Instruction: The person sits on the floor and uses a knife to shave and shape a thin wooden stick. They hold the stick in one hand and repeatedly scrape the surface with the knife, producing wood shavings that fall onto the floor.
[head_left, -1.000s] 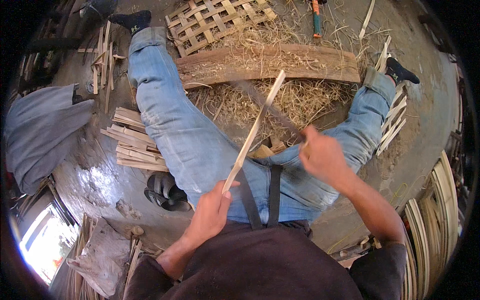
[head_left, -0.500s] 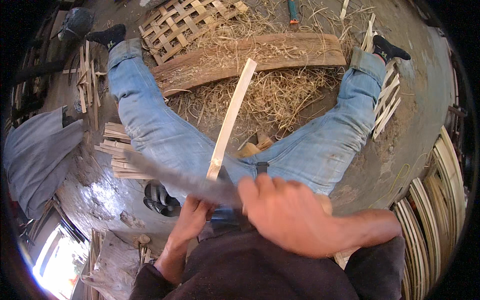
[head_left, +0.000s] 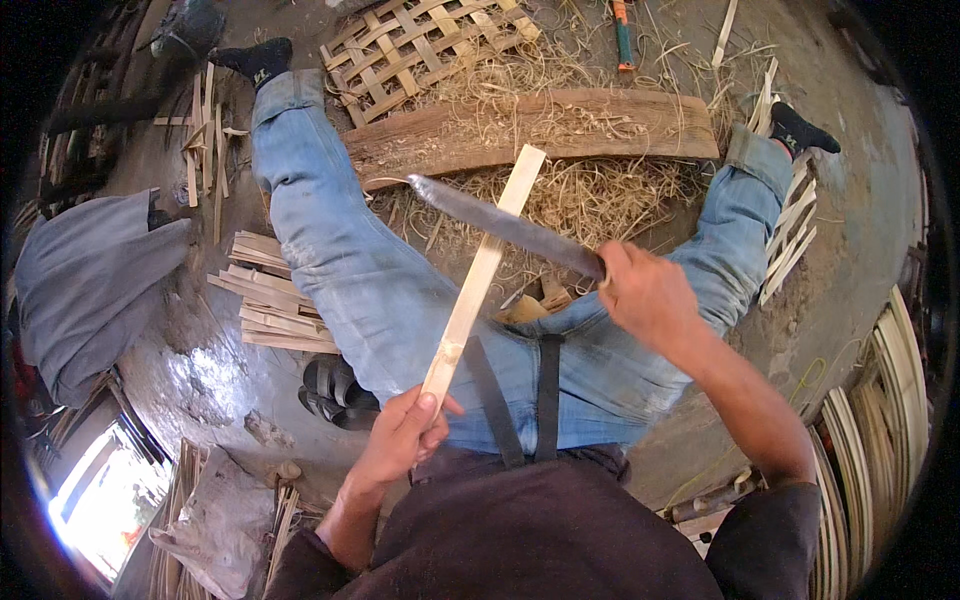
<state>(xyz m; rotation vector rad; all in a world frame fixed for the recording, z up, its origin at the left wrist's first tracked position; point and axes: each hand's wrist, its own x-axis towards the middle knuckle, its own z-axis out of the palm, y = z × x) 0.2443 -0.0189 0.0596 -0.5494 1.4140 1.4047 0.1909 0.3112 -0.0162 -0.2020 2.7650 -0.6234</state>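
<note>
Between my spread legs, a pale bamboo strip (head_left: pixel 470 308) slants up and away from my left hand (head_left: pixel 402 436), whose fingers are closed on its near end. My right hand (head_left: pixel 650 300) is wrapped round the handle of a long knife (head_left: pixel 510 228); the handle itself is mostly covered by my fingers. The blade points to the left and crosses over the strip's upper part. Whether the edge touches the strip, I cannot tell. Beyond the strip's far end lies a wide wooden board (head_left: pixel 620 125) strewn with thin shavings (head_left: pixel 600 200).
A woven lattice panel (head_left: pixel 425 50) and a tool with an orange and green handle (head_left: pixel 624 45) lie far off. Split strips (head_left: pixel 272 300) are piled left of my leg, near dark sandals (head_left: pixel 335 390). A grey cloth (head_left: pixel 95 285) is at left; long bent strips (head_left: pixel 880 420) stand right.
My right hand has moved the knife away from my body, from near my left hand to the strip's upper part. The view has shifted slightly.
</note>
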